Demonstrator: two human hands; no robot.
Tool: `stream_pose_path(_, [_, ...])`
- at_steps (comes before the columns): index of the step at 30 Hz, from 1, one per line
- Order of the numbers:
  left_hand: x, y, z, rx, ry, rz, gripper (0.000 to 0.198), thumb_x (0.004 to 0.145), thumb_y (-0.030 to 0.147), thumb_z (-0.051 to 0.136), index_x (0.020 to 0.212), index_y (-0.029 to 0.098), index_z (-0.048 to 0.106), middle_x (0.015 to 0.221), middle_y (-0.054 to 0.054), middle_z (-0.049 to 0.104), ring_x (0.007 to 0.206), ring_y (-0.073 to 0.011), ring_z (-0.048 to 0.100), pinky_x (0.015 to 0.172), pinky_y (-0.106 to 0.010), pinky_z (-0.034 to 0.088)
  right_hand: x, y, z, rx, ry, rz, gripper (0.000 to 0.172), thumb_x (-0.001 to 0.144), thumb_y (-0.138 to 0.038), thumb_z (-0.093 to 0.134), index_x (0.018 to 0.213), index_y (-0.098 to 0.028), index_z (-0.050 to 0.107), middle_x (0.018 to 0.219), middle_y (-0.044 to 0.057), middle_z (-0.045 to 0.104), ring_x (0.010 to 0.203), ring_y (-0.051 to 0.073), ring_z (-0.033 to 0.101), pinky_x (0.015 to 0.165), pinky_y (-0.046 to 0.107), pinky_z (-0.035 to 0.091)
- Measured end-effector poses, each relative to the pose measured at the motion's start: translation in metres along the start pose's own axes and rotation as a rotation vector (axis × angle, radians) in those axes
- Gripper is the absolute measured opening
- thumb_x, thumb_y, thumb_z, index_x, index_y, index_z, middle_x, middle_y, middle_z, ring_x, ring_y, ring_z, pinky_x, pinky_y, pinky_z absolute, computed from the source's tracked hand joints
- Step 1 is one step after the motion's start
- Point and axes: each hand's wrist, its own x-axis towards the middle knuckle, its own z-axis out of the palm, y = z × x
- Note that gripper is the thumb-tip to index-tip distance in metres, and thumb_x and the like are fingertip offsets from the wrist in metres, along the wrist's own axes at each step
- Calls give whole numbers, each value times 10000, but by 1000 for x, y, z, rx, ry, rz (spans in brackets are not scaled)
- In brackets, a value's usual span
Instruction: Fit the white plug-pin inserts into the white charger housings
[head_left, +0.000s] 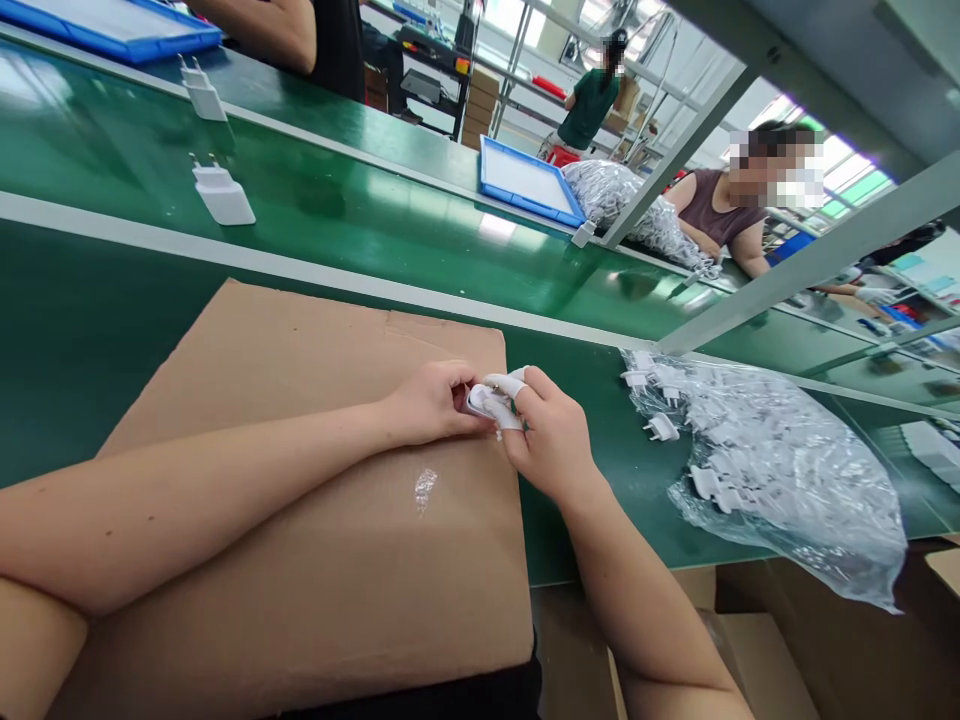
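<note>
The 2 hands come together above the right edge of a flat brown cardboard sheet (352, 590), which lies on a long green counter (577, 540). The left hand (429, 402) is clamped on a small white plastic piece (478, 402), thumb and fingers wrapped around it. The right hand (551, 430) pinches the same piece from the right, with white covers on 2 of its digits. The piece's far details are hidden by the fingers. On the right side of the counter lies a clear crinkled plastic bag (840, 550) full of white plugs, with a loose white two-pin plug (663, 428) beside its left edge. On the far left, 2 white plastic chargers, the nearer (227, 198) and the farther (204, 95), rest with pins upward. Farther back, near the middle, sits a blue-rimmed rectangular tray (517, 200).
</note>
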Motion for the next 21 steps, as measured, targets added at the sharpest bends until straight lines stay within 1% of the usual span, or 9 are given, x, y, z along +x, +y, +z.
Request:
stream_pose_path(3, [0, -2, 1, -1, 20, 5, 343, 671, 416, 819, 727, 170, 587, 678, 32, 513, 607, -127, 463, 544, -256, 338, 0, -2, 2, -66, 9, -31, 332, 820, -135, 495, 1082, -166, 697, 845, 55, 576, 672, 154, 504, 551, 258, 343])
stream_pose_path(5, [1, -2, 2, 1, 26, 4, 346, 662, 416, 823, 736, 170, 591, 688, 31, 517, 612, -128, 465, 549, -257, 340, 1, -2, 4, -61, 16, -27, 321, 820, -138, 489, 1061, -176, 698, 833, 51, 568, 667, 152, 501, 553, 256, 344])
stream_pose_path(11, [1, 2, 0, 31, 26, -24, 415, 637, 473, 853, 711, 174, 575, 687, 27, 507, 610, -130, 440, 539, -260, 322, 2, 0, 1, 22, 68, 90, 330, 836, -153, 501, 1108, -200, 681, 856, 58, 575, 694, 166, 535, 587, 268, 405])
stream_pose_path(14, [1, 3, 0, 28, 18, -24, 407, 638, 468, 852, 732, 174, 587, 690, 25, 511, 613, -133, 441, 543, -259, 324, 3, 0, 0, 45, 78, 120, 319, 852, -173, 513, 1126, -200, 676, 862, 58, 577, 696, 167, 543, 595, 271, 420])
stream_pose_path(18, [1, 3, 0, 20, 17, -21, 401, 635, 452, 846, 701, 172, 567, 678, 28, 506, 608, -132, 443, 539, -261, 319, 2, -2, 2, 30, 79, 78, 352, 800, -127, 500, 1097, -184, 679, 833, 51, 560, 673, 159, 524, 565, 263, 388])
stream_pose_path(21, [1, 1, 0, 8, 29, 6, 350, 651, 404, 820, 705, 172, 563, 692, 29, 516, 613, -131, 461, 555, -263, 337, 1, -4, 6, -20, 57, 28, 324, 781, -117, 494, 1035, -184, 684, 810, 45, 550, 661, 155, 502, 545, 259, 350])
